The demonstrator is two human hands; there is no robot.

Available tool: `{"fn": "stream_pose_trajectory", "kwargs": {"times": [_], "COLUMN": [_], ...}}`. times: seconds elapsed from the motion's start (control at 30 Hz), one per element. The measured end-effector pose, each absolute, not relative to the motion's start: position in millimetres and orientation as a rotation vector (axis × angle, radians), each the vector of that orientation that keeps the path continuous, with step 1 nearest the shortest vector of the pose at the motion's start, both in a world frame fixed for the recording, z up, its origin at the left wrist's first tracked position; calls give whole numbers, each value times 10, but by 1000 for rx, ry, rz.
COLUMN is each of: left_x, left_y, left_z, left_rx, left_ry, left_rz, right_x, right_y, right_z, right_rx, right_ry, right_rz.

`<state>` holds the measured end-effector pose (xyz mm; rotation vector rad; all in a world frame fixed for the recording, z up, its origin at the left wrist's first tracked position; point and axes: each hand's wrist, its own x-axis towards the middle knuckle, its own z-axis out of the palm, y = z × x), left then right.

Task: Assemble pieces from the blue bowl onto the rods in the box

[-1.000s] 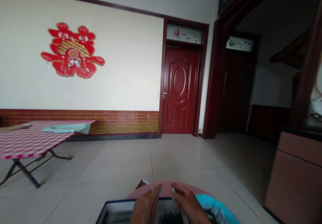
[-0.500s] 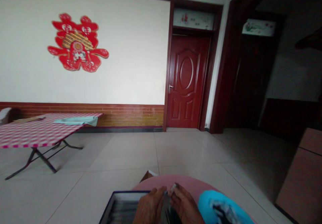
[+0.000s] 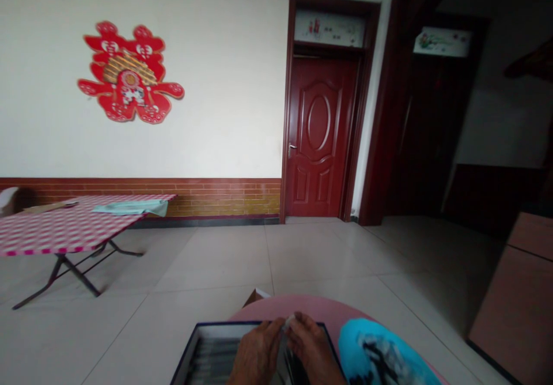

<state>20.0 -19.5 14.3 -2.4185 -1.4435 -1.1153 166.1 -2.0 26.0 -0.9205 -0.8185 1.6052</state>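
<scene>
red double-happiness sign (image 3: 129, 74) on wall (image 3: 224, 85)

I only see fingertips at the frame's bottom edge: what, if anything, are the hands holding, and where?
Both hands, left hand and right hand, pinch a small pale item between fingertips over the dark tray; what it is cannot be told.

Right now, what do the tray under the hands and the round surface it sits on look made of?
The tray looks like thin card or plastic: dark blue rim, glossy grey inside, though blur leaves it open. The round surface reads as smooth pink plastic or laminate with a matte sheen. The left hand and right hand pinch a small pale item, material unclear.
</scene>
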Motion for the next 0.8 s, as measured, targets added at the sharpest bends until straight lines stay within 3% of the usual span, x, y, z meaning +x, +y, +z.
{"fn": "stream_pose_trajectory", "kwargs": {"times": [0.2,0.5,0.8], "left_x": [221,164,180], "left_y": [-178,-105,-130], "left_z": [94,-54,-28], "left_rx": [-2318,-2279,-2260], "left_ry": [-1408,-1474,-1291], "left_rz": [-1316,-1320,-1271], "right_x": [1628,1694,1666], "right_y": [-24,-12,-35], "right_z": [262,329,380], "right_rx": [-967,-1091,-1039], "right_ry": [-910,-1205,-1081], "right_rz": [1497,1248,1411]}}
